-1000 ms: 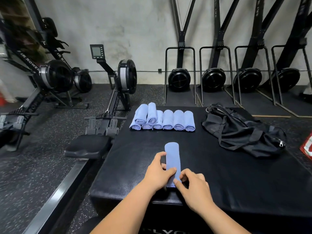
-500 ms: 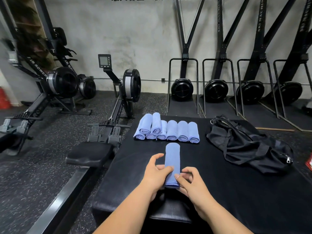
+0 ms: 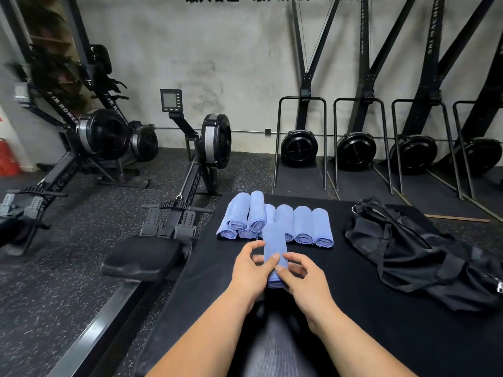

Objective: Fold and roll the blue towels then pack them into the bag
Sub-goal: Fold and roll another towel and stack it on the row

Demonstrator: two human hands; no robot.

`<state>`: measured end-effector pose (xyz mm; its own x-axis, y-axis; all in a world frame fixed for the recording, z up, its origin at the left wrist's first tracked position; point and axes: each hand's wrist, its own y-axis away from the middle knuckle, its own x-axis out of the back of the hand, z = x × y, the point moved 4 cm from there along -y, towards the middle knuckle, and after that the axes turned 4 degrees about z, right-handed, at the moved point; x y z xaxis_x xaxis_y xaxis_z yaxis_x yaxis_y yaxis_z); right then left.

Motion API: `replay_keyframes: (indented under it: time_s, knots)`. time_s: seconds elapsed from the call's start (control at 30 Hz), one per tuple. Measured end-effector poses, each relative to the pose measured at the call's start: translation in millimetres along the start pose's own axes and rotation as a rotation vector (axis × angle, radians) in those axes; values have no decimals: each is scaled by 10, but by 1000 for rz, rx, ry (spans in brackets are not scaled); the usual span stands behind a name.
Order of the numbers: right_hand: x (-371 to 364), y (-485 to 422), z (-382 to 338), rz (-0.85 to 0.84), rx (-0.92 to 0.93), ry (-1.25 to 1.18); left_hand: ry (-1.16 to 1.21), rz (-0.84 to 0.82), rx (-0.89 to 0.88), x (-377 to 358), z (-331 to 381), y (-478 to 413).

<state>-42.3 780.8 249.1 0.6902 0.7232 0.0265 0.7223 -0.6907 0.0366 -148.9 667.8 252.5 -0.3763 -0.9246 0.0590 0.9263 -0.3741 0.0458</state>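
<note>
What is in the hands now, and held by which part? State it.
A narrow blue cloth towel: the left hand and the right hand both grip it at its near end.

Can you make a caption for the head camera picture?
The left hand and right hand hold a blue towel near the rolled towels, with the black bag lying to the right.
</note>
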Motion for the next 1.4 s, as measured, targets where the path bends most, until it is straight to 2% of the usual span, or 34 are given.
replay_keyframes:
  time_s: [0.1,0.17,0.4,0.5,0.6,0.83,1.0,1.2,1.4]
  knots:
    - [-41,-345,-22,15,17,-14,-29,-17,-34,-30,82,-289]
    - [-65,-597,-31,49,24,-22,-136,-19,-86,-39,148,-480]
    - [-160,-1485,-27,168,17,-6,-884,83,-515,-6,260,-1027]
    - [-233,-1757,-20,201,6,36,-1094,82,-588,-7,230,-1261]
    - [-298,-1997,-8,227,2,121,-1267,48,-574,-15,188,-1507]
    - [-443,-2271,-117,279,93,400,-1321,-27,-628,-121,167,-1899]
    - [-597,-2288,68,193,167,726,-1305,-115,-589,-106,51,-2002]
    - [-625,-2283,43,73,135,875,-1348,-255,-454,-110,55,-2034]
    - [-596,-2090,-189,-56,104,963,-1341,-265,-416,19,304,-1742]
